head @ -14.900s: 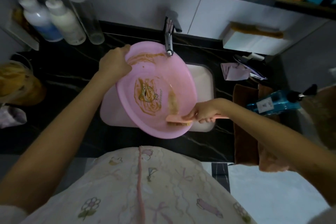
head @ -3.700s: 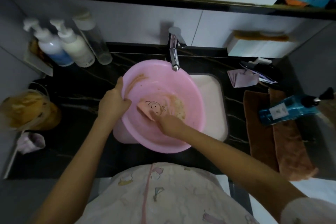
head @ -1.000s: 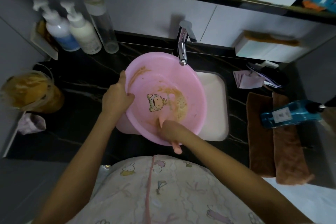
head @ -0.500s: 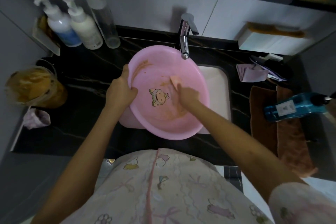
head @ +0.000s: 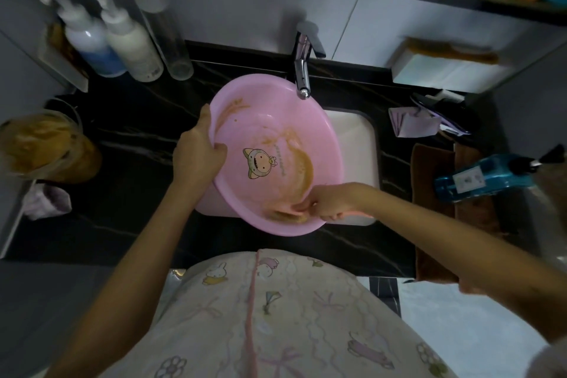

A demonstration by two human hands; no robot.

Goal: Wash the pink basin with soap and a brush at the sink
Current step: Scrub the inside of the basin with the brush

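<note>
At frame centre the pink basin (head: 270,113) sits tilted over the white sink (head: 352,144), the left hand (head: 196,150) gripping its left rim while the right hand (head: 333,201) clasps the brush (head: 288,213) against its lower inner wall.

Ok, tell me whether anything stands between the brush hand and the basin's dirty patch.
Nothing visible does. The right hand grips the brush, its head on the brown smear at the near wall of the pink basin. The left hand holds the left rim; the faucet overhangs the far rim, well clear.
</note>
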